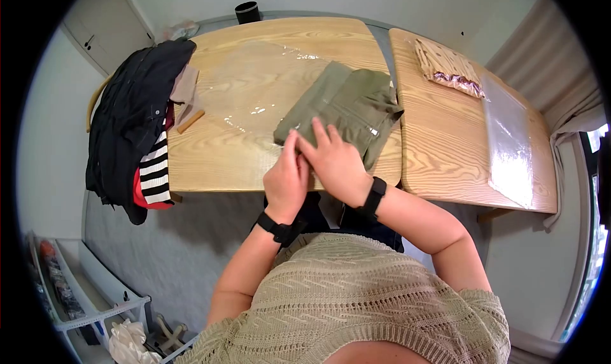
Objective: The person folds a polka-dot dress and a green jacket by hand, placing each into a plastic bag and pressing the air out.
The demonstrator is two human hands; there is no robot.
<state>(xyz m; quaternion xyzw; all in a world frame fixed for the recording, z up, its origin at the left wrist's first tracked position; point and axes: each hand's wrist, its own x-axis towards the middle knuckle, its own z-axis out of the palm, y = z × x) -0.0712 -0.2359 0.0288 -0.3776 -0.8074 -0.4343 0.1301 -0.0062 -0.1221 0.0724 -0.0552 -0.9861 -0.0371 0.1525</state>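
An olive-green folded garment (pixel 363 103) lies on the left wooden table, and a clear plastic bag (pixel 248 87) spreads out to the left of it. Glints on the cloth suggest that plastic covers at least part of it. My right hand (pixel 337 166) rests at the garment's near edge, its fingers stretched and spread over the cloth. Just to the left, my left hand (pixel 285 182) has its fingers drawn together at the near left corner of the garment. Whatever they pinch is hidden. The tips of both hands nearly meet.
Dark and striped clothes (pixel 130 125) hang over the table's left end, beside a small wooden-looking piece (pixel 191 122). On the right table (pixel 439 147) lie a bagged tan garment (pixel 445 64) and a flat clear bag (pixel 509 147). A grey bin (pixel 114 306) stands lower left.
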